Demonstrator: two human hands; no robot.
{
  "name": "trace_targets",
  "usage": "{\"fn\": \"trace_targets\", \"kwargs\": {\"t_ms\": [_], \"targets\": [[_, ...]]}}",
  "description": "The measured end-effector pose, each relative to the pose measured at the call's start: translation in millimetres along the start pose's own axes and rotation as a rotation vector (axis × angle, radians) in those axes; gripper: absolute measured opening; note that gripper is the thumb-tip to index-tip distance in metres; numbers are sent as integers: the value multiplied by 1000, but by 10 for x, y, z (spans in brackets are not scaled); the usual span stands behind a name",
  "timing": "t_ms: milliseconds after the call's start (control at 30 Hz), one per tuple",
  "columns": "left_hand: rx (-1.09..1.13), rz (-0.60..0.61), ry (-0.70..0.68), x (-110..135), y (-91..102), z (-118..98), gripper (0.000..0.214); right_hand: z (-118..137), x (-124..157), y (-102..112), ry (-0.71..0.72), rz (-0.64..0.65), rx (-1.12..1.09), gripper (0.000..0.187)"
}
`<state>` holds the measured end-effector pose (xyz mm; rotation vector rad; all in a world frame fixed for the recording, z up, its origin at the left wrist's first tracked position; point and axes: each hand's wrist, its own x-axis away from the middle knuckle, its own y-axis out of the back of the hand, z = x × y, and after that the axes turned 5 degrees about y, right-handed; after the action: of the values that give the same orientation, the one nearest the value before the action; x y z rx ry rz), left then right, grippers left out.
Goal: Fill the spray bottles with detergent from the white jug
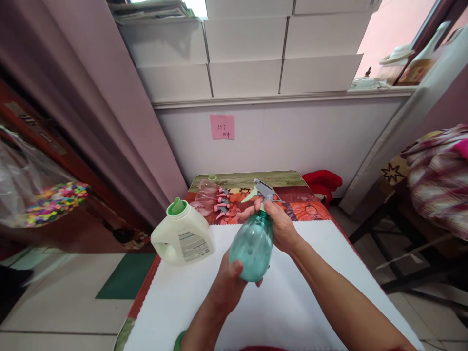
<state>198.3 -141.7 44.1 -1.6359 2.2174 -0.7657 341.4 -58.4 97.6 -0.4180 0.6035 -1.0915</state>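
Note:
A translucent teal spray bottle [252, 246] is held tilted above the white cloth. My left hand [234, 273] is closed round the lower part of its body. At the neck, my right hand [276, 219] grips the grey spray head [263, 189] with its pale green trigger; the fingers hide much of the collar. To the left stands a cream-white jug [195, 239] with a side handle and a green spout in its open top. Behind it lie several clear bottles [206, 192] and pink-and-grey spray heads [223, 202].
The white cloth [292, 302] covers the near part of the table. A green round object [179, 341] shows beside my left forearm. White boxes [246, 39] are stacked on the sill behind. Left hangs a plastic bag [44, 195] of colourful bits; right, a stool [387, 243].

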Motion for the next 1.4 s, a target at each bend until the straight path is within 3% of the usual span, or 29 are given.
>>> {"fn": "trace_targets", "kwargs": {"t_ms": [200,333,400,500,600,700,800,900,933,1000,1100,1167,1267,1400], "targets": [[-853,-393,-506,-17,54,32,88,-49,51,-3,47,-106,65,35],[-1327,-478,-969,-73,187,141,90,-92,102,-95,91,-297,188,32],[-1447,-476,-1110,-90,233,173,84,-101,124,-173,107,-374,219,32],[-1411,-500,-1192,-91,212,183,83,-108,134,-261,189,-383,218,31],[-1270,-472,-1172,-79,85,141,89,-94,120,-265,268,-347,185,28],[-846,-445,-959,-82,-74,26,108,-41,106,-218,283,-321,173,28],[-226,-434,-479,-107,-163,-138,94,17,112,-178,303,-254,174,26],[103,-188,185,-129,-164,-255,88,44,125,-152,289,-131,179,28],[155,-96,333,-135,-155,-269,89,46,125,-141,278,-94,179,30],[232,3,455,-149,-136,-255,85,47,117,-108,255,-31,181,32],[279,-33,380,-190,-117,-157,73,44,87,-39,234,-3,258,29],[236,-141,241,-229,-101,-58,67,28,62,3,232,-39,386,26],[37,-344,-116,-288,-54,103,57,-41,35,24,251,-162,547,33],[-342,-493,-575,-328,11,256,72,-195,28,-30,269,-387,567,45]]}}
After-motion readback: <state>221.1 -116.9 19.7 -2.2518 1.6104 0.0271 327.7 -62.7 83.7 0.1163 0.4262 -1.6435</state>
